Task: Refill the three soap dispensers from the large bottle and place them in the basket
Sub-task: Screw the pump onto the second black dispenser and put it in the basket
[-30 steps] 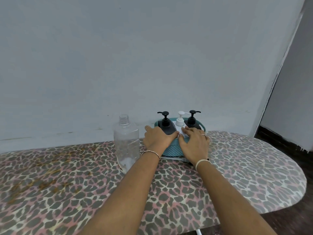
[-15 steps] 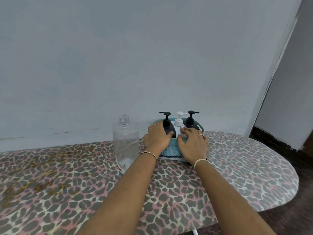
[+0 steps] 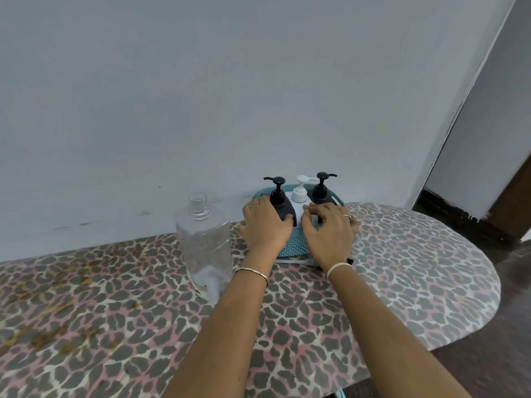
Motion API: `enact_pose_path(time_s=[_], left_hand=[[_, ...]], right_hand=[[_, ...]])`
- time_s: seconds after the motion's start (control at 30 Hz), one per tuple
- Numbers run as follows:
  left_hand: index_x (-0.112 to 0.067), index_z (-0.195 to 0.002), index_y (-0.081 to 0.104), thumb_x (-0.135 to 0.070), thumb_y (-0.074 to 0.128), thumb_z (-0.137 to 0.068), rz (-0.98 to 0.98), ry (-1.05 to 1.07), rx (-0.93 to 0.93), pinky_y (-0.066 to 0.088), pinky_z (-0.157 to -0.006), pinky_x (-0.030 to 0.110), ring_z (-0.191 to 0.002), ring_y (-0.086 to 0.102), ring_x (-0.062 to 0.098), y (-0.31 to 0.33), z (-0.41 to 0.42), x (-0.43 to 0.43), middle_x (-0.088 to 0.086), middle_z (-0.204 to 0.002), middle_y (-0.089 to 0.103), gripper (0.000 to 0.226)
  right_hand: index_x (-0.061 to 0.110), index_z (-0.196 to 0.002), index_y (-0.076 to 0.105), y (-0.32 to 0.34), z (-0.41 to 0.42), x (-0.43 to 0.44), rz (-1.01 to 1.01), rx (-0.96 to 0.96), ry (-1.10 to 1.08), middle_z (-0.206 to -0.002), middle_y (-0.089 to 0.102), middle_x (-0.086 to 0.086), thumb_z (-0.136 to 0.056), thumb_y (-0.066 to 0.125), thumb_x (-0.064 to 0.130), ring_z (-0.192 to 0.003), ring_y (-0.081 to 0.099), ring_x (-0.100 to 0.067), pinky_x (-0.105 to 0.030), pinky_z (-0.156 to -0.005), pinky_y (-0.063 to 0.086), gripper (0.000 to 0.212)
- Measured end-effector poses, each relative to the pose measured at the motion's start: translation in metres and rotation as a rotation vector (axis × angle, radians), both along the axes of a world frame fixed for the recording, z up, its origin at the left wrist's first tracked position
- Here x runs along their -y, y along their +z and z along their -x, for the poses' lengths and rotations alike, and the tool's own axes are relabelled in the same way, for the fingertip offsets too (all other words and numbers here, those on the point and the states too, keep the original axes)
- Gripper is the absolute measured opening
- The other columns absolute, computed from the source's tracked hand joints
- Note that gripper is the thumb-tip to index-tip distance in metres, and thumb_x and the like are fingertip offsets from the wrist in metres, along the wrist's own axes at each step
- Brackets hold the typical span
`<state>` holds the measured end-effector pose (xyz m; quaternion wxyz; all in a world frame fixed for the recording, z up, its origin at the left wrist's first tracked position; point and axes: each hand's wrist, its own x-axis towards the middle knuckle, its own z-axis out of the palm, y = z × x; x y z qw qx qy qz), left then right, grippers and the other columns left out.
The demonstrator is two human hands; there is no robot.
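Against the views from a moment earlier, the two hands are sitting a little further forward over the teal woven-pattern plastic basket (image 3: pixel 293 248), and nothing else on the leopard-print padded board (image 3: pixel 402 282) is shifting: the basket is staying against the pale wall (image 3: pixel 258 96), and all three dispensers are staying upright inside it. That is reading as a final settling of the load, so the task is looking all but complete. Inside the basket, the left black pump dispenser (image 3: pixel 280 202) is standing at its left end, the white pump dispenser (image 3: pixel 300 193) is standing in its middle, and the right black pump dispenser (image 3: pixel 321 191) is standing at its right end, each touching its neighbour, with pump heads rising above the rim. The left hand (image 3: pixel 265 225) is lying spread and lightly curved over the left end of the basket, fingers resting on the shoulder of the left black dispenser; whether it is gripping or merely pressing cannot be told. The right hand (image 3: pixel 327 234) is lying similarly loose over the right end of the basket, fingertips touching the white dispenser's body, palm covering the rim, closed around nothing that shows. Just to the left of the basket, apart from it, the large clear square plastic bottle (image 3: pixel 205 248) is standing uncapped and upright, looking almost drained, with only a little liquid pooling at its base.
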<state>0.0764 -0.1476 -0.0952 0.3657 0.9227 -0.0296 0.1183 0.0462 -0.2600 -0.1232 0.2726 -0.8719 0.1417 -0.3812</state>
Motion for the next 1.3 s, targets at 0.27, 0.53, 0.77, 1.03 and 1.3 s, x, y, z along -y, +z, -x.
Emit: enact_pose_path(time_s=[0.27,0.53,0.77,1.03,1.3], left_hand=[[-0.019,-0.123,0.056,-0.031,0.067,-0.077,0.074,-0.068,-0.117,0.044,-0.100,0.045,-0.122,0.047,0.026,0.020,-0.002,-0.005,0.002,-0.124,0.058,0.049],[-0.017,-0.128,0.054,-0.033,0.071,-0.081,0.007,-0.059,-0.233,0.046,-0.096,0.041,-0.122,0.047,0.026,0.039,-0.005,-0.010,0.003,-0.126,0.058,0.052],[-0.018,-0.138,0.045,-0.035,0.065,-0.088,0.009,0.024,-0.278,0.035,-0.107,0.040,-0.135,0.030,0.026,0.049,-0.010,0.003,0.004,-0.143,0.044,0.056],[-0.018,-0.130,0.053,-0.038,0.063,-0.088,-0.057,0.045,-0.276,0.039,-0.106,0.040,-0.134,0.034,0.024,0.043,-0.020,0.003,-0.002,-0.143,0.047,0.047],[-0.022,-0.124,0.054,-0.034,0.058,-0.092,-0.061,0.068,-0.266,0.046,-0.096,0.046,-0.127,0.041,0.029,0.037,-0.022,0.007,-0.002,-0.137,0.052,0.034]], right_hand=[[0.027,-0.120,0.066,0.031,0.015,0.000,0.114,-0.313,0.072,-0.120,0.061,0.010,-0.092,0.053,0.032,-0.119,0.047,-0.013,-0.042,-0.106,0.017,0.032],[0.035,-0.131,0.055,0.071,0.012,0.014,0.222,-0.651,0.187,-0.135,0.052,0.017,-0.095,0.045,0.034,-0.126,0.045,-0.006,-0.046,-0.115,0.007,0.037],[0.026,-0.141,0.042,0.075,0.007,0.034,-0.012,-0.728,0.076,-0.141,0.042,0.001,-0.090,0.056,0.039,-0.128,0.043,-0.022,-0.046,-0.113,0.017,0.054],[0.023,-0.141,0.039,0.074,-0.012,0.048,0.009,-0.848,0.036,-0.141,0.038,-0.004,-0.089,0.053,0.052,-0.126,0.041,-0.026,-0.045,-0.105,0.023,0.061],[0.020,-0.128,0.052,0.070,-0.018,0.059,-0.031,-0.808,0.069,-0.133,0.043,-0.003,-0.086,0.059,0.050,-0.117,0.046,-0.027,-0.042,-0.099,0.022,0.051]])
